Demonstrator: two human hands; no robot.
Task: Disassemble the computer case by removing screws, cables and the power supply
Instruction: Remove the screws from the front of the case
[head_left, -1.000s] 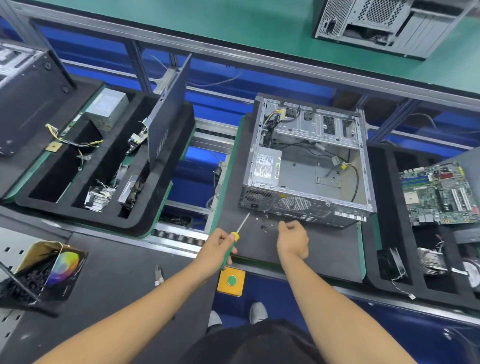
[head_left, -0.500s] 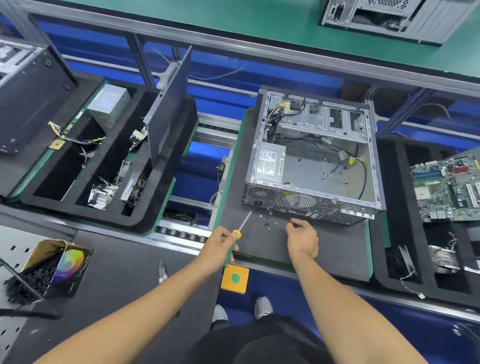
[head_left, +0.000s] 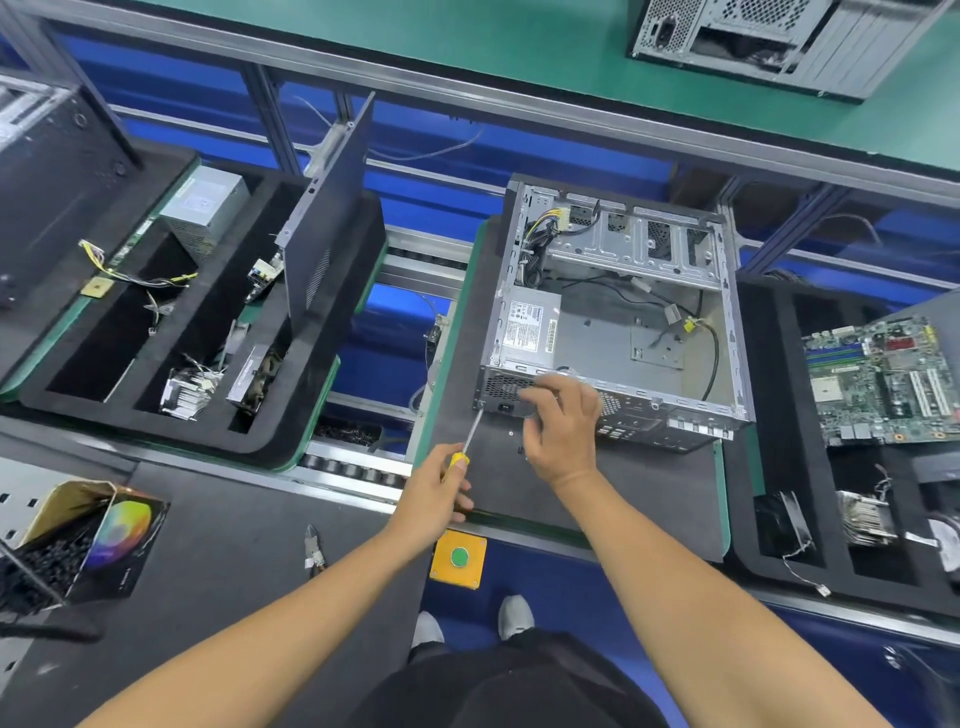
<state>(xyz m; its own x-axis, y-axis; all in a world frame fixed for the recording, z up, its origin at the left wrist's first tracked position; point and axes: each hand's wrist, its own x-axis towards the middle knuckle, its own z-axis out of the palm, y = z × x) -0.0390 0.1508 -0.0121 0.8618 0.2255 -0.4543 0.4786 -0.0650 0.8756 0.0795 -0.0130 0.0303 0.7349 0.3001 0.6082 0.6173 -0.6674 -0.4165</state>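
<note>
Head view: a computer case (head_left: 618, 322) of bare grey sheet metal is seen lying on its side, open side up, on a dark matte mat (head_left: 639, 478) edged in green. A boxy power supply (head_left: 530, 332) with a white printed label is seated in the case's near-left corner, and thin black cables (head_left: 711, 353) are looped across the smooth metal floor. The perforated back panel is turned toward the person.

A screwdriver (head_left: 470, 436) with a thin steel shaft and a yellow-and-green handle is gripped in the left hand (head_left: 434, 493), fingers curled round the handle; its tip is set against the lower-left corner of the back panel. The screw there is too small to make out. The right hand (head_left: 561, 426) is laid against the back panel near the power socket, fingers bent. Whether anything is pinched between them cannot be told, since the fingertips are hidden by the hand itself. A few tiny specks, possibly screws, are seen on the mat just beside this hand.

To the left, a black foam tray (head_left: 218, 431) with long rectangular compartments is filled with parts. To the right, a green circuit board (head_left: 893, 379) is laid on another tray. Another case (head_left: 779, 41) at the top is cut off by the frame edge.
</note>
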